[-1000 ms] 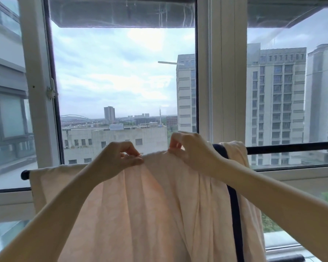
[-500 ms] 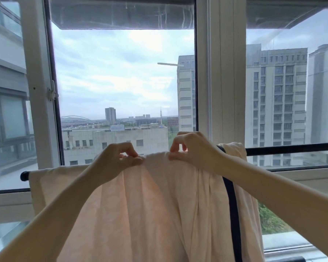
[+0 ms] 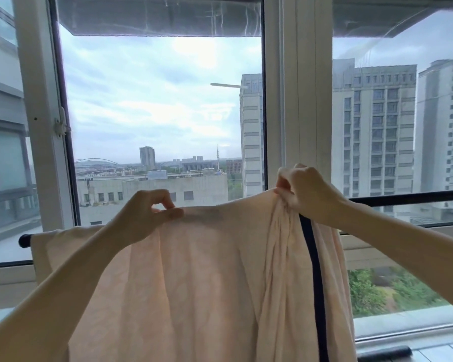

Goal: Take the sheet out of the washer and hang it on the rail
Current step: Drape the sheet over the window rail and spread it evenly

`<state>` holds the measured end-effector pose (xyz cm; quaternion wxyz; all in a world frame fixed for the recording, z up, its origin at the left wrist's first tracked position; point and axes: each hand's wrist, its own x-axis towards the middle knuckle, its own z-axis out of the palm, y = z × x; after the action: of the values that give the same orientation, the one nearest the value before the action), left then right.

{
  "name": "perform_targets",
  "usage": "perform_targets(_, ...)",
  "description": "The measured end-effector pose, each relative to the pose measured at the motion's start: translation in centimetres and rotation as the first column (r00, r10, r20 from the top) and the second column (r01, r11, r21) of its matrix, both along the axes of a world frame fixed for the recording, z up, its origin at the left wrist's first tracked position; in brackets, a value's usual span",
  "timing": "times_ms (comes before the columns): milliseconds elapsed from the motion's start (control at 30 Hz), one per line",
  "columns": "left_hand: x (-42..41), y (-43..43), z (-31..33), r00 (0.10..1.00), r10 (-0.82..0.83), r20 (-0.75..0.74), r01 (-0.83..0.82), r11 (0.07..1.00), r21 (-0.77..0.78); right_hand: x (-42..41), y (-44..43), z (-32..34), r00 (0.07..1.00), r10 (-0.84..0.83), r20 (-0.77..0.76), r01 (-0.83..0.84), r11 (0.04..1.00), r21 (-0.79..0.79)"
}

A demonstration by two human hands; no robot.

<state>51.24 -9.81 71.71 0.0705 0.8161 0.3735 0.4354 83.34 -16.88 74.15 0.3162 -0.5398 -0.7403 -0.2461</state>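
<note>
Overcast daylight through window (image 3: 157, 113); backlit sheet (image 3: 194, 283); wide-angle bowing at edges.

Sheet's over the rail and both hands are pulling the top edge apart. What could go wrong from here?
1. The sheet is still bunched under the right hand; left like that, those folds may dry slowly.
2. The left hand holds only a pinch grip, so a hard tug could slip it free.
3. The cloth already reaches the rail end at left; sliding it that way might drop it off.
</note>
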Motion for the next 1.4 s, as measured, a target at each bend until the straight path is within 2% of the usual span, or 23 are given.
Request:
perform_targets(200,0.7,0.0,0.5,1.0,0.015,-0.027,-0.015,1.0,0.002,2.5,-1.2,-0.2,0.966,-0.259,0.015,0.254,0.957,0.143)
perform_targets(433,-0.9,0.3,0.7,0.996,0.073,0.057,-0.072,0.997,-0.012,4.5,-1.8,-0.1,0.932,-0.359,-0.055,0.363,0.927,0.097)
perform_targets(600,0.7,-0.3,0.6,0.996,0.071,-0.05,-0.072,0.997,-0.017,3.3,-1.9,0.1,0.955,-0.291,-0.057,0.295,0.95,0.103)
perform_targets(733,2.5,-1.1,0.9,0.993,-0.061,-0.103,0.056,0.997,-0.054,1.1,-1.4,0.2,0.997,-0.079,-0.02,0.078,0.997,-0.011)
perform_targets(800,4.0,-1.4,1.0,0.988,-0.063,-0.14,0.063,0.998,-0.005,-0.5,-0.8,-0.1,0.999,0.035,0.013,-0.033,0.996,-0.083)
perform_targets(900,6.1,-1.7,0.6,0.989,-0.048,-0.137,0.06,0.995,0.08,-2.0,0.0,-1.0,0.993,0.106,0.058,-0.098,0.988,-0.119)
perform_targets(1133,8.4,-1.4,-0.1,1.0,0.01,-0.019,-0.008,0.994,0.111,-0.2,-0.1,-2.4,0.999,0.05,-0.019,-0.051,0.993,-0.105)
perform_targets(1267,8.7,-0.9,-0.2,0.999,0.04,0.009,-0.041,0.998,0.046,2.4,-0.5,-3.5,0.997,-0.074,-0.006,0.074,0.997,0.025)
perform_targets(1400,9.7,-1.2,0.1,0.998,0.055,0.027,-0.057,0.997,0.059,3.5,0.7,-3.2,0.998,-0.006,-0.066,0.007,1.0,0.021)
